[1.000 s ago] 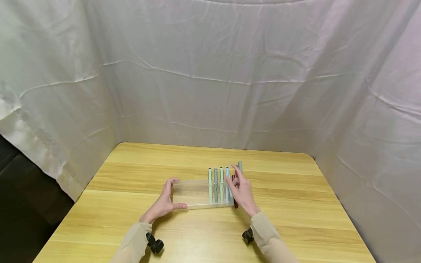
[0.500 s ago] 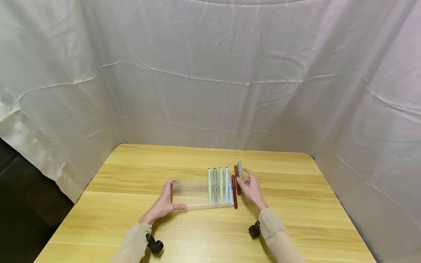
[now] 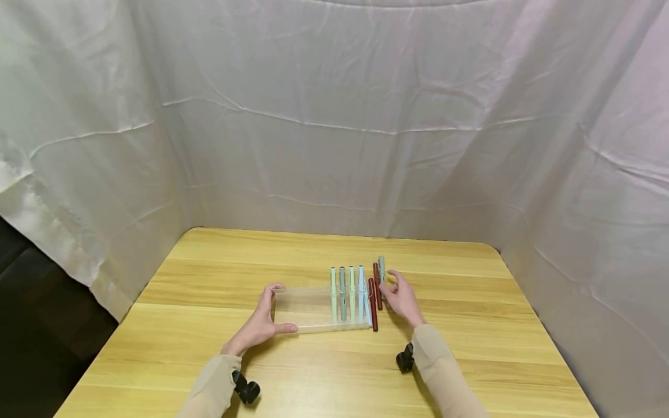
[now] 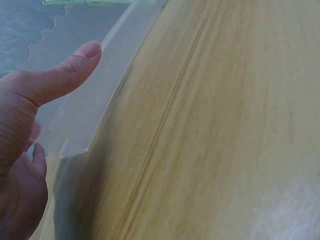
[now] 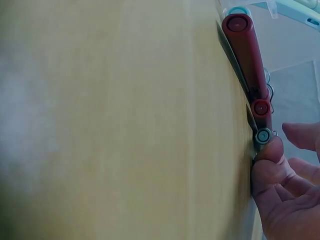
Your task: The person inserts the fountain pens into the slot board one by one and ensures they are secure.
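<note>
A clear plastic pen tray (image 3: 303, 307) with a notched edge lies on the table. My left hand (image 3: 261, 319) grips its left end, thumb along the front wall (image 4: 95, 100) and fingers at the back. Across the tray's right part lie pale green pens (image 3: 334, 296), a grey-green pen (image 3: 342, 296) and light blue pens (image 3: 361, 293). Beside its right end are two dark red pens (image 3: 373, 307), then another grey-green pen (image 3: 381, 267). My right hand (image 3: 403, 299) touches that last pen with the thumb (image 5: 272, 150), while the index finger stands apart from it.
The wooden table (image 3: 470, 302) extends around the tray on all sides. A pale curtain (image 3: 334, 145) hangs behind it and at both sides. Small black cameras (image 3: 405, 359) sit at both wrists.
My right hand has moved right, from above the light blue and red pens to the outer grey-green pen, uncovering the red pens. The left hand and tray stay in place.
</note>
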Demonstrator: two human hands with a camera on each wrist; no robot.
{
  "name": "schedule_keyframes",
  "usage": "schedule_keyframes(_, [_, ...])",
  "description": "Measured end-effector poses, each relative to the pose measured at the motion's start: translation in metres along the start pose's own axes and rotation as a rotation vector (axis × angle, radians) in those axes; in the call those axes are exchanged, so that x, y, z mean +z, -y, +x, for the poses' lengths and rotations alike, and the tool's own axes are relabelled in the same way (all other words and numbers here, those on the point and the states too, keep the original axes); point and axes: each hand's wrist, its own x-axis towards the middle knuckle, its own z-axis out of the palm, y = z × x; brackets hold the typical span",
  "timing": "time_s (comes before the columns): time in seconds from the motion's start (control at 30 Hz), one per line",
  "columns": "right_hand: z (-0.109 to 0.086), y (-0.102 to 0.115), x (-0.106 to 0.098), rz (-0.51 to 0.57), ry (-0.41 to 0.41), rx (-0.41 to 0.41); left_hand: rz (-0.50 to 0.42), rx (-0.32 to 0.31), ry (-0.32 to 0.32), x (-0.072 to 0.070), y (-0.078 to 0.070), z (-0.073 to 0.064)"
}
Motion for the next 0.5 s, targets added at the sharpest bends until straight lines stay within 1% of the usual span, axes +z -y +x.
schedule_keyframes(0.2, [0.0026, -0.0001, 0.0003, -0.030, 0.008, 0.014, 0.004, 0.000, 0.002, 0.0002, -0.0003, 0.0004])
schedule_keyframes(0.4, [0.0044, -0.0013, -0.0003, -0.065, 0.012, 0.021, 0.005, -0.016, 0.004, -0.0002, -0.0007, 0.0001])
schedule_keyframes(0.5, [0.0040, -0.0018, -0.0007, -0.053, 0.025, 0.035, 0.006, -0.018, 0.006, -0.0005, -0.0011, -0.0002])
